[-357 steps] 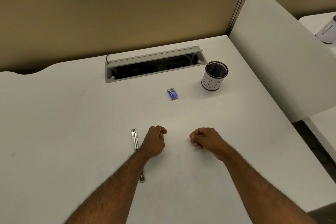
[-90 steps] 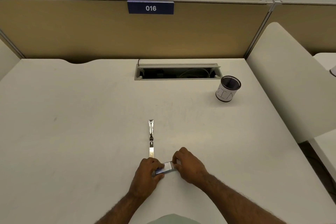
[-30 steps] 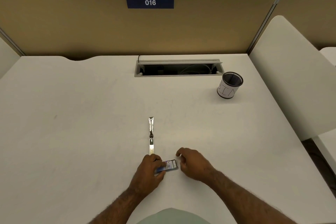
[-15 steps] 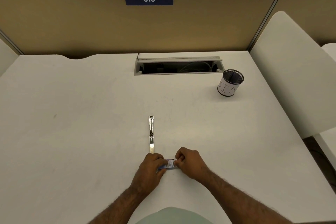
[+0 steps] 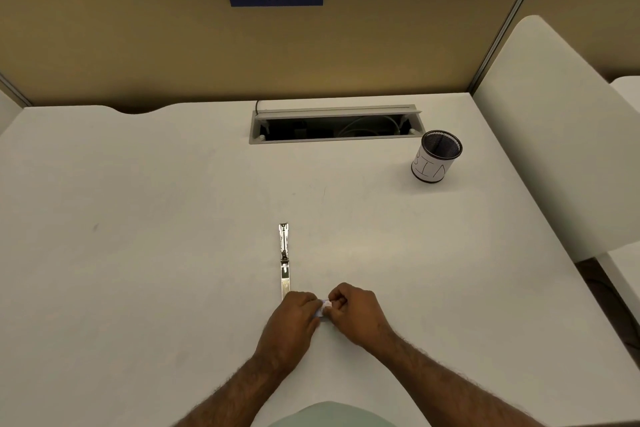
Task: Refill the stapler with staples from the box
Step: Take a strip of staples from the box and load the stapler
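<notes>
Both hands hold the small staple box [image 5: 321, 309] between them: left hand [image 5: 292, 321] steadies it, right hand [image 5: 353, 310] pinches its end, probably to open it, beside the opened stapler [image 5: 284, 258].

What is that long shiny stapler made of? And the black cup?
Stapler: looks like bare metal, silvery and glossy, catching the light. Black cup: seems to be fine wire mesh, see-through near the rim, with a white paper label wrapped around it.

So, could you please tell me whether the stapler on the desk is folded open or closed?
Open. The stapler lies unfolded flat in one long metal strip on the desk, its near end by the left hand.
</notes>
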Available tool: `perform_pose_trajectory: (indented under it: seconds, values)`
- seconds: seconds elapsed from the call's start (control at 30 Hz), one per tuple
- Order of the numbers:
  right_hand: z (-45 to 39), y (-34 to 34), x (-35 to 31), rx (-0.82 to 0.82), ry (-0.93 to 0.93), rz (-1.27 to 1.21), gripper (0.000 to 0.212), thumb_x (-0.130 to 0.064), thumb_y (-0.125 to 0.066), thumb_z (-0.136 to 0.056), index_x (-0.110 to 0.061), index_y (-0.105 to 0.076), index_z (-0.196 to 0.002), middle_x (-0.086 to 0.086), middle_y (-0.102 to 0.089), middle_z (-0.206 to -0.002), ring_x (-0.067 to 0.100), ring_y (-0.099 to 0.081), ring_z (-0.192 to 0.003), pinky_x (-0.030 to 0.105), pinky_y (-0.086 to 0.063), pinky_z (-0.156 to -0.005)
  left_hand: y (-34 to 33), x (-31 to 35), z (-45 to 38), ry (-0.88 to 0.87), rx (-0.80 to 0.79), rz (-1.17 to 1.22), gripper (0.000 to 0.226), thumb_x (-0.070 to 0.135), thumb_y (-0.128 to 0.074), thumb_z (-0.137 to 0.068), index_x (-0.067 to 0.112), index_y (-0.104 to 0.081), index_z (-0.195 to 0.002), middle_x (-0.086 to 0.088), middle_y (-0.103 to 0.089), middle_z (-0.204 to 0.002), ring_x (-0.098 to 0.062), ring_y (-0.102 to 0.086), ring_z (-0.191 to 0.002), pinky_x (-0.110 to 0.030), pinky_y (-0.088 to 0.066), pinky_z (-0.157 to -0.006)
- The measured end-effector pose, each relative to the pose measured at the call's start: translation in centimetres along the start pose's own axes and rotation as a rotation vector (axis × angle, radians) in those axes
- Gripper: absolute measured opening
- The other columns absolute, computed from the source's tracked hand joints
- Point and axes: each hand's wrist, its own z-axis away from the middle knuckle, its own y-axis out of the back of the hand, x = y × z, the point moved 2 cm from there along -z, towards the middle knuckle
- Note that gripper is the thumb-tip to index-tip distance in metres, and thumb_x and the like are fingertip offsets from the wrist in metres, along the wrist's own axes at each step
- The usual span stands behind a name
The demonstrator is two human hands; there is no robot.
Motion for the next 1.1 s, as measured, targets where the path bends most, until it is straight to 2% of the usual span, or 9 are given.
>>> perform_pose_trajectory:
  seconds: [0.17,0.27,0.4,0.53,0.63,0.7,0.83,0.97,1.1]
  values:
    - [-1.6,1.5,-0.3,0.015,0.074,0.074,0.034,-0.017,-0.062,-0.086,-0.013,-0.060,-0.120,0.007,-0.065,-0.108,0.018,-0.061,-0.095,0.015,-0.039,-0.079,0.9,1.2,-3.0,-0.007,0.129,0.005,0.036,0.011,-0.077,-0.073,0.010,-0.067,-0.107,-0.003,-0.072,-0.096,-0.017,-0.064,-0.091,-0.020,-0.041,-0.084]
    - [-3.8,3.7,-0.5,0.077,0.132,0.153,0.027,-0.017,-0.059,-0.088,-0.012,-0.062,-0.114,0.011,-0.063,-0.106,0.023,-0.060,-0.095,0.020,-0.037,-0.076,2.0,2.0,-6.2,0.003,0.125,0.055,0.037,0.012,-0.068,-0.082,0.007,-0.061,-0.118,-0.007,-0.069,-0.109,-0.024,-0.062,-0.102,-0.018,-0.036,-0.090]
    - [-8.4,7.4,-1.0,0.153,0.164,0.188,0.028,-0.013,-0.063,-0.083,-0.009,-0.064,-0.111,0.014,-0.064,-0.104,0.029,-0.060,-0.093,0.027,-0.041,-0.079,3.4,2.4,-10.8,0.060,0.122,0.128,0.046,0.014,-0.061,-0.086,0.011,-0.050,-0.131,-0.005,-0.059,-0.130,-0.020,-0.052,-0.121,-0.015,-0.029,-0.100]
    - [-14.0,11.0,-1.3,0.262,0.121,0.234,0.024,-0.013,-0.066,-0.082,-0.007,-0.064,-0.105,0.019,-0.064,-0.102,0.035,-0.060,-0.094,0.034,-0.043,-0.079,5.8,1.7,-12.9,0.079,0.369,0.081,0.041,0.021,-0.068,-0.082,0.008,-0.061,-0.121,-0.007,-0.067,-0.118,-0.022,-0.061,-0.110,-0.028,-0.045,-0.095]
    - [-17.8,12.8,-0.9,0.300,0.064,0.262,0.027,-0.013,-0.066,-0.082,-0.007,-0.063,-0.108,0.019,-0.065,-0.104,0.036,-0.059,-0.097,0.035,-0.040,-0.082,7.0,-0.8,-12.8,0.264,0.504,0.054,0.043,0.031,-0.069,-0.080,0.011,-0.060,-0.118,-0.006,-0.068,-0.111,-0.023,-0.061,-0.104,-0.036,-0.052,-0.088]
    - [-19.7,13.5,-0.5,0.310,0.030,0.250,0.028,-0.012,-0.065,-0.083,-0.007,-0.063,-0.110,0.019,-0.065,-0.105,0.035,-0.059,-0.097,0.034,-0.041,-0.081,6.9,-2.9,-12.3,0.482,0.450,0.049,0.053,0.041,-0.069,-0.076,0.013,-0.056,-0.119,-0.006,-0.064,-0.112,-0.025,-0.058,-0.105,-0.039,-0.051,-0.086]
    - [-22.4,14.0,-0.1,0.294,-0.018,0.236,0.028,-0.010,-0.061,-0.084,-0.007,-0.062,-0.112,0.019,-0.066,-0.108,0.034,-0.059,-0.101,0.033,-0.043,-0.082,5.5,-6.6,-11.2,0.961,0.144,0.271,0.064,0.055,-0.066,-0.071,0.011,-0.054,-0.115,-0.011,-0.060,-0.118,-0.029,-0.058,-0.109,-0.038,-0.048,-0.091]
    - [-23.8,13.8,0.7,0.254,-0.069,0.240,0.030,-0.010,-0.062,-0.083,-0.007,-0.061,-0.113,0.017,-0.067,-0.110,0.033,-0.059,-0.103,0.032,-0.045,-0.084,5.1,-7.3,-11.4,0.986,0.008,0.373,0.042,0.054,-0.069,-0.064,0.013,-0.057,-0.070,-0.009,-0.069,-0.073,-0.031,-0.065,-0.071,-0.042,-0.056,-0.074]
    - [-24.0,13.8,1.0,0.252,-0.080,0.203,0.039,-0.012,-0.062,-0.085,-0.007,-0.056,-0.123,0.017,-0.067,-0.113,0.033,-0.060,-0.106,0.034,-0.045,-0.088,5.0,-7.7,-12.4,0.954,-0.097,0.173,0.032,0.042,-0.065,-0.071,0.012,-0.056,-0.068,-0.012,-0.072,-0.078,-0.030,-0.067,-0.077,-0.030,-0.050,-0.063]
